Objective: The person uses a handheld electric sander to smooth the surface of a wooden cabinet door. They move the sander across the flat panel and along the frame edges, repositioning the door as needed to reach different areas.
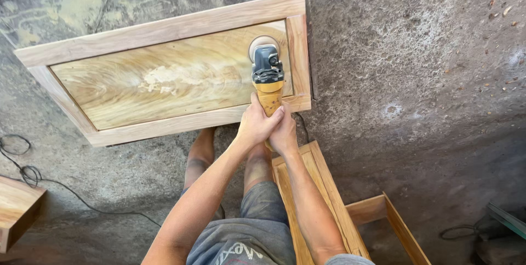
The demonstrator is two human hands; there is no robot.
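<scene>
Nearest, the person's grey shorts and bare shins sit at the bottom edge, with a second wooden frame leaning by the right forearm. Both arms reach forward: left hand and right hand are wrapped tight together around the yellow handle of an angle grinder, left hand on top, fingers closed all the way round. Grinder's dark head and round sanding disc rest on the right end of the inset centre panel of a wooden cabinet door lying flat on the concrete floor. Progress, judging by the surface: panel shows swirl marks across most of its width, plus a pale rough patch near the middle that looks unsmoothed; the outer frame looks fairly even. So sanding seems partway, with the middle patch and probably a finer pass left. Off left, a black cable loops over the floor beside a wood block; far right, dark clutter, unclear.
</scene>
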